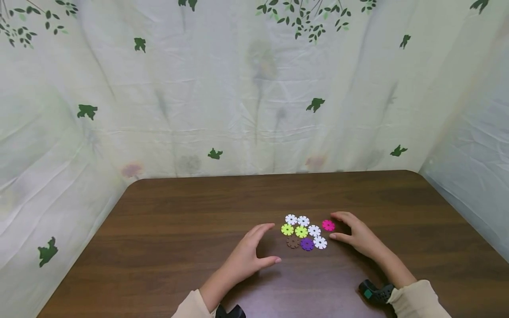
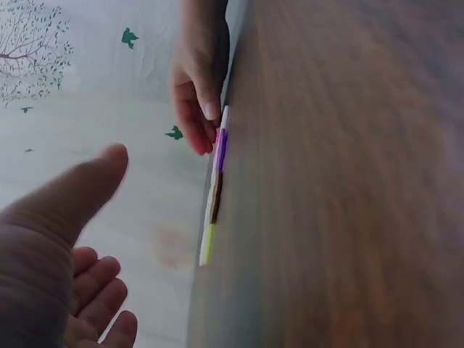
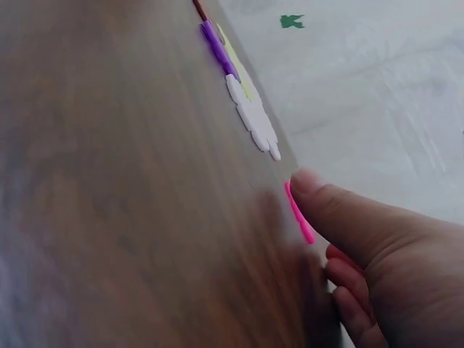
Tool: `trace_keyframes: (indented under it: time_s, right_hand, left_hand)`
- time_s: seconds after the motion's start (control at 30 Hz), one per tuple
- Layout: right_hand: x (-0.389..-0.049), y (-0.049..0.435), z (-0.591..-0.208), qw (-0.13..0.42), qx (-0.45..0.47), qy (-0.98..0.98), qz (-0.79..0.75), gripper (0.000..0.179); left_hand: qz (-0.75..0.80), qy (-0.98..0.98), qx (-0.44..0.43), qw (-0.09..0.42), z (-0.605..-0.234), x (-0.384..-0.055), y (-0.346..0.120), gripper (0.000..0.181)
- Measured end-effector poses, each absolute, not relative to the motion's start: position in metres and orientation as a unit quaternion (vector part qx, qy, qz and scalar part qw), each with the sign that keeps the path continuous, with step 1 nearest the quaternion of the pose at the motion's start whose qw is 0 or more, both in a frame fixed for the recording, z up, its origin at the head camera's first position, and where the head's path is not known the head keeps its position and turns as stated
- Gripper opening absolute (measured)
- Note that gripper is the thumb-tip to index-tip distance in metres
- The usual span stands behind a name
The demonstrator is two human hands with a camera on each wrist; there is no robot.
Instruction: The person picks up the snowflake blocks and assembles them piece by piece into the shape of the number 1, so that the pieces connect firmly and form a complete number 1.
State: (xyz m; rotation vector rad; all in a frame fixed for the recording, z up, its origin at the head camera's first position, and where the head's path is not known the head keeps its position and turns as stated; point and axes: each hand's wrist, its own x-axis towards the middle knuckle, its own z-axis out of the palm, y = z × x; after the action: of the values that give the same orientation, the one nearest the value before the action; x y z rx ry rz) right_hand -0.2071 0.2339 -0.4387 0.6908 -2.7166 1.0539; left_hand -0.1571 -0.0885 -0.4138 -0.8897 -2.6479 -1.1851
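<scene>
I see the left hand (image 1: 250, 254) and right hand (image 1: 358, 234), both released with fingers apart, flanking flat discs (image 1: 307, 244) on a brown table (image 1: 179, 221).
All the discs are round with notched rims, flat faces up; their rows run left to right. Nearest me I count brown, purple and white; next, two yellow and a white; to their right, the pink disc (image 1: 328, 225), apart, just beside the right fingertips; farther, two white; farthest, a leaf-patterned curtain (image 1: 238, 88).
</scene>
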Motion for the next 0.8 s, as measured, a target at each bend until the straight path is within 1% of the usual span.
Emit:
trace_keyframes:
  time_s: [0.3,0.47,0.8]
  right_hand:
    - [-0.209,0.232,-0.443,0.07,0.22,-0.906,0.355,0.045]
    - [-0.21,0.23,-0.442,0.075,0.217,-0.907,0.353,0.041]
    - [-0.21,0.229,-0.442,0.077,0.203,-0.907,0.361,0.035]
  left_hand:
    - [-0.362,-0.881,-0.302,0.047,-0.429,-0.168,-0.078,0.063]
    - [-0.342,-0.888,-0.306,0.036,-0.431,-0.17,-0.071,0.061]
    - [-0.331,-0.892,-0.306,0.037,-0.435,-0.176,-0.058,0.051]
